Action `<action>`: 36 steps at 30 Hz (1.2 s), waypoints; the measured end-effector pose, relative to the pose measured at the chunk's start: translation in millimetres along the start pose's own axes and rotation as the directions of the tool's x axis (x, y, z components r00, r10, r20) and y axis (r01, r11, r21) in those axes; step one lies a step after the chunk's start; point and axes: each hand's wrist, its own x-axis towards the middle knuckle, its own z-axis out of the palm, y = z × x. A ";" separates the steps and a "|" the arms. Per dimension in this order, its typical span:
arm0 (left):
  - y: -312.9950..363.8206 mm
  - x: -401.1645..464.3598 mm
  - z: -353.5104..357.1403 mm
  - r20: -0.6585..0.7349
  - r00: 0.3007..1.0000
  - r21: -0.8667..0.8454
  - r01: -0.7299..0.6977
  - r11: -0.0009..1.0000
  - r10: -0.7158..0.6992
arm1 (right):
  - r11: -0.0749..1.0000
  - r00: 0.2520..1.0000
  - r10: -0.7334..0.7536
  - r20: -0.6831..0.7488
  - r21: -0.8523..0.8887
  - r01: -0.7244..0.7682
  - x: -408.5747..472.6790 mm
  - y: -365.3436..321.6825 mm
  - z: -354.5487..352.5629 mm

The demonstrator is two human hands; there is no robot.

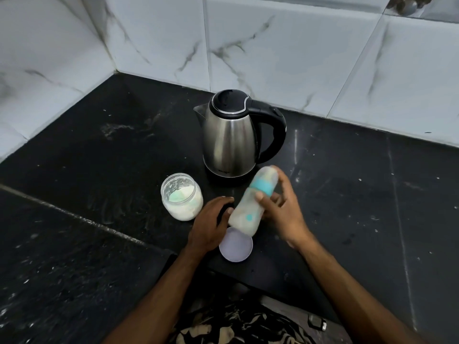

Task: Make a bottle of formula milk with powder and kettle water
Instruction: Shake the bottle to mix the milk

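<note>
Centrally, right hand [280, 209] fingers curled round tilted, blurred plastic bottle [250, 207], left hand [211, 224] relaxed, steel kettle [229, 140] behind

You can read nothing here: the small dark mark low on the kettle [229, 142], near the worktop's back edge, is too blurred.

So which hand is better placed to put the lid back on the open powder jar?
Left, probably. The left hand is free, lying between the powder jar and the lid; the right hand grips the tilted bottle.
</note>
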 end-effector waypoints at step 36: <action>2.7 -0.2 -0.4 -0.062 0.998 0.028 -0.029 0.999 0.031 | 0.976 0.988 -0.010 -0.154 0.215 0.044 14.2 -4.1 -0.1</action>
